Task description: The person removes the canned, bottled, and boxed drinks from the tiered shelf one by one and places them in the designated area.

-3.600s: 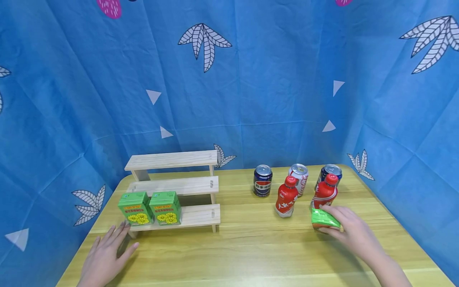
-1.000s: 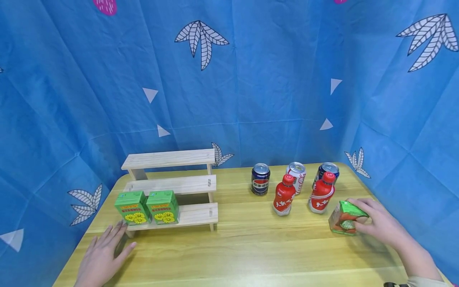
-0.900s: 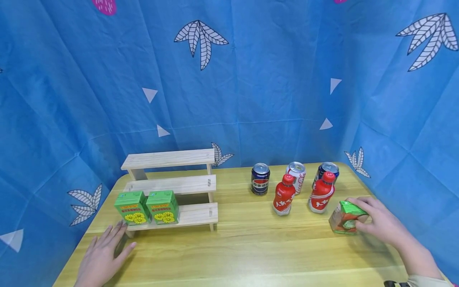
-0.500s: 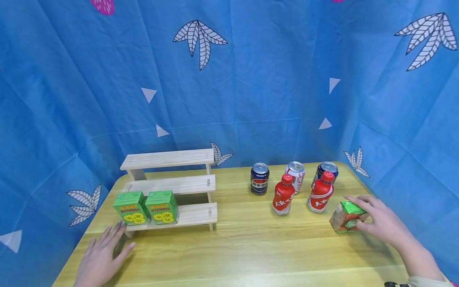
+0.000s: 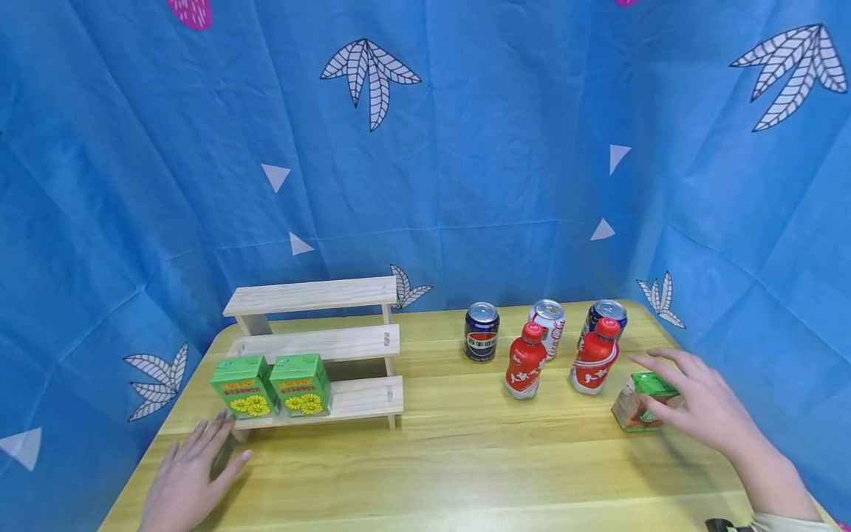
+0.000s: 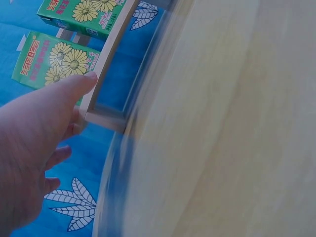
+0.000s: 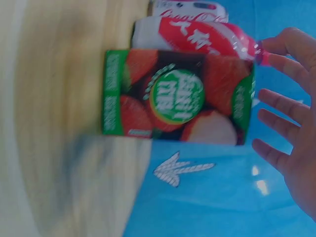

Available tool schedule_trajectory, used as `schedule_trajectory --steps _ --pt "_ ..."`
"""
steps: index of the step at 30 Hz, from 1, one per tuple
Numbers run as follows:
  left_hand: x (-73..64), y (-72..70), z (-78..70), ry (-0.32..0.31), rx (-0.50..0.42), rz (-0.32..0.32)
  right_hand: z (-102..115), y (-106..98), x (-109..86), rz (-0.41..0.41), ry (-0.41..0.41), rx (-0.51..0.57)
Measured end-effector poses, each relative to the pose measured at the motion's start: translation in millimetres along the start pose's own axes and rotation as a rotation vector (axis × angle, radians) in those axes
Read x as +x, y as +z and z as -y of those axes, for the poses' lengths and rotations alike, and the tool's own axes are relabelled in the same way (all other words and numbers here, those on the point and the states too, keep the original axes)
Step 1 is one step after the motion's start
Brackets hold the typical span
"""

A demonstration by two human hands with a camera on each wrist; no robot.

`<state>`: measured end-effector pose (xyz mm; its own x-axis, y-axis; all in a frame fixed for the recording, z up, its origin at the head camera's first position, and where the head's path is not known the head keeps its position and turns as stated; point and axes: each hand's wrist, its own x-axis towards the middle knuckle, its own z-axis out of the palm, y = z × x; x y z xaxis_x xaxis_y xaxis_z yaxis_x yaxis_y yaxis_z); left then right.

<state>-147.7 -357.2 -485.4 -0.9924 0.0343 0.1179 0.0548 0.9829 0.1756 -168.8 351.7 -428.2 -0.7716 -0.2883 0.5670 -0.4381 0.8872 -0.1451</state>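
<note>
A red-and-green juice carton stands upright on the right of the table; the right wrist view shows its fruit-printed face. My right hand hovers around its top with fingers spread, and in the right wrist view a gap shows between fingertips and carton. At the left, my left hand lies with straight fingers by the front left corner of a three-step wooden shelf. Its thumb overlaps the shelf's edge in the left wrist view. Two green drink cartons with yellow flowers, one left and one right, stand on the lowest step.
Two red-capped bottles, the nearer-left bottle and the right bottle, stand left of the juice carton. Behind are a dark blue Pepsi can, a white Coca-Cola can and another blue can. Blue patterned cloth surrounds the table.
The right hand earlier held the juice carton before the right bottle, then moved it rightward and set it upright. Now its fingers have let go and lifted slightly. The left hand stays put.
</note>
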Motion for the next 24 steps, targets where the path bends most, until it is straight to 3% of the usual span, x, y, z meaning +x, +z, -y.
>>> schedule_trajectory --steps 8,16,24 --pt "0.0 -0.3 -0.6 -0.013 -0.007 0.013 24.1 -7.4 18.3 -0.041 -0.058 0.004" --pt "0.7 0.3 -0.3 -0.006 -0.006 0.009 44.7 -7.3 36.9 -0.121 -0.212 0.045" --pt "0.6 0.1 -0.6 -0.004 0.004 -0.001 70.7 0.2 55.0 -0.120 -0.258 0.039"
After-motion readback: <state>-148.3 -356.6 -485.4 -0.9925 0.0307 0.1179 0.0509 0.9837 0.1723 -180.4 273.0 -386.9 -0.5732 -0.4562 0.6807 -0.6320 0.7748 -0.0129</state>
